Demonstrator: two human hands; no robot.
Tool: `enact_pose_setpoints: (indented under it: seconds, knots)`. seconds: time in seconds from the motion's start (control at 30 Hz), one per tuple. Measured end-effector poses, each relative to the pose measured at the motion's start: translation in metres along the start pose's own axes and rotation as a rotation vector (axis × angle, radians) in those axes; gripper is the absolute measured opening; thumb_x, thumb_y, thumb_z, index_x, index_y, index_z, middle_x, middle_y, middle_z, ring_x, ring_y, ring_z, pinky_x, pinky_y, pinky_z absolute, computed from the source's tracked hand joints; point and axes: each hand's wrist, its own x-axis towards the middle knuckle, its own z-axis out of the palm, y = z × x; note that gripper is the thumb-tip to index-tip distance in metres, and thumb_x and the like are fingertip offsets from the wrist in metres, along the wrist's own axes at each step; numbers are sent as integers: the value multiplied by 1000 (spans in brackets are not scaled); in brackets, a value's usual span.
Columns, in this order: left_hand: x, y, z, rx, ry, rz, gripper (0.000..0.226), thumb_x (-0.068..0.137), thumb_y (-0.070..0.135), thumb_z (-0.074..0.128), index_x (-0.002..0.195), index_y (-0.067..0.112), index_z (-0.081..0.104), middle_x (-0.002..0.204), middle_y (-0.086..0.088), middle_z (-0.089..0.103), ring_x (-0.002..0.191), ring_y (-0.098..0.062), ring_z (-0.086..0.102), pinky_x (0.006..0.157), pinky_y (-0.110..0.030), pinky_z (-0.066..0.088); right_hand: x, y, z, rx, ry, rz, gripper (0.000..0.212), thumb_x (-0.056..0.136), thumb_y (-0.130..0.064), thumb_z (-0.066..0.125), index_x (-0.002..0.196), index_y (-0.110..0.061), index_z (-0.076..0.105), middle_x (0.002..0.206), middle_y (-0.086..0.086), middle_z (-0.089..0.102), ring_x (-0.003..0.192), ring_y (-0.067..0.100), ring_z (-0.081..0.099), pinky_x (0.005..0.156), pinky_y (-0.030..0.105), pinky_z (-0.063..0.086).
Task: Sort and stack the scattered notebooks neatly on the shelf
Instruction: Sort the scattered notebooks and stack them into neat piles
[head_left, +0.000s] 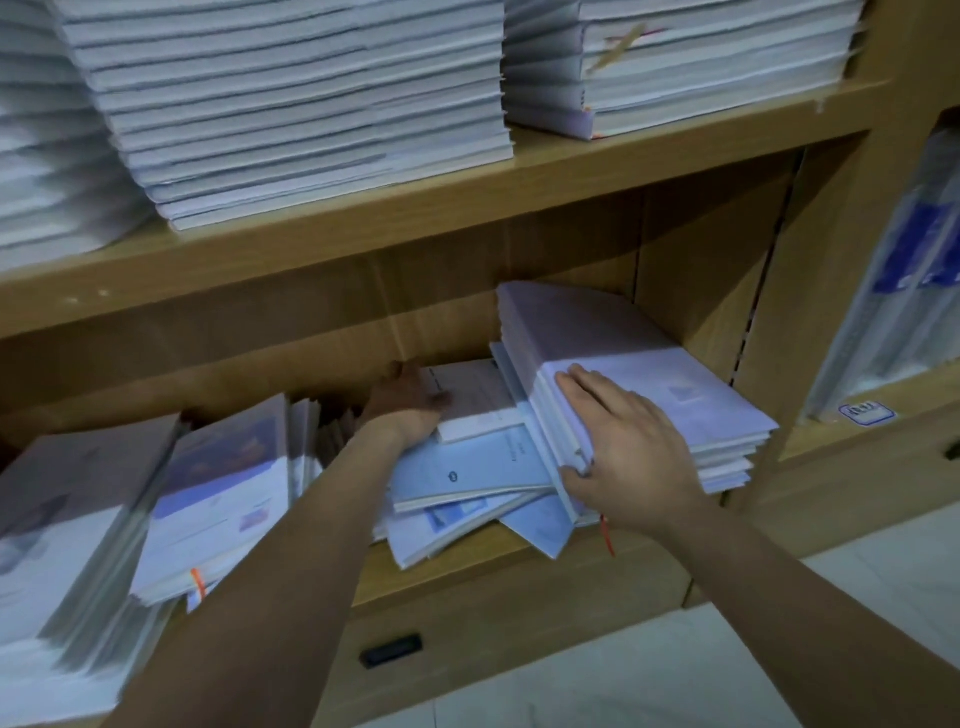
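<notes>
Your two forearms (291, 545) fill the lower frame, reaching into the lower shelf (519, 566) of a wooden bookcase; your right grip (634, 457) clasps the near left corner of the lilac stack (649, 374) at centre right, fingers spread on its top cover, thumb hooked against its side; that stack sits skewed, pale lilac covers over white page edges; your left grip (410, 402) lies palm down on the white notebook (478, 405) at mid-frame, and shadow hides whether it has hold, so you cannot tell; just in front, the pale blue notebook (467, 470) tops a loose heap (447, 525) of at least three more lying askew; two leaning stacks (218, 493) stand at lower left; three tall stacks (291, 104) fill the upper shelf (467, 192); two orange ribbons (197, 582) dangle.
</notes>
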Motion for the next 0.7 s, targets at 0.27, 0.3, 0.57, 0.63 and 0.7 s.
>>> enact_pose_setpoints:
  seconds: [0.27, 0.3, 0.57, 0.63, 0.7]
  knots:
    - [5, -9, 6, -8, 101, 36, 86, 75, 68, 67, 140, 18, 44, 141, -9, 47, 129, -31, 43, 104, -41, 43, 1, 0, 3, -4, 13, 1, 97, 78, -42, 69, 159, -26, 18, 164, -4, 23, 148, 19, 27, 116, 43, 30]
    - [-2, -12, 5, -24, 152, 50, 82, 73, 66, 70, 135, 18, 48, 135, -9, 51, 124, -30, 46, 100, -39, 45, 1, 0, 3, -7, 13, 2, 97, 78, -41, 69, 159, -26, 18, 164, -4, 23, 148, 19, 28, 116, 42, 30]
    - [-48, -22, -6, -276, 198, 11, 32, 80, 43, 75, 96, 17, 66, 88, -2, 70, 84, -22, 67, 69, -33, 53, 2, -4, 0, -15, 2, 15, 95, 81, -42, 66, 160, -28, 13, 166, -7, 17, 149, 16, 23, 118, 39, 24]
    - [-51, -16, -12, -317, 136, 17, 28, 85, 41, 72, 96, 16, 72, 90, -1, 72, 87, -20, 67, 78, -34, 55, 1, -5, -1, -19, -6, 20, 95, 82, -42, 66, 160, -29, 13, 166, -7, 16, 148, 16, 24, 118, 39, 24]
    - [-66, -9, -14, -276, 90, 23, 29, 90, 40, 67, 82, 12, 70, 76, 0, 70, 78, -19, 67, 71, -30, 52, 1, -6, -2, -18, -7, 26, 95, 81, -42, 67, 160, -29, 14, 165, -7, 17, 147, 17, 26, 117, 39, 25]
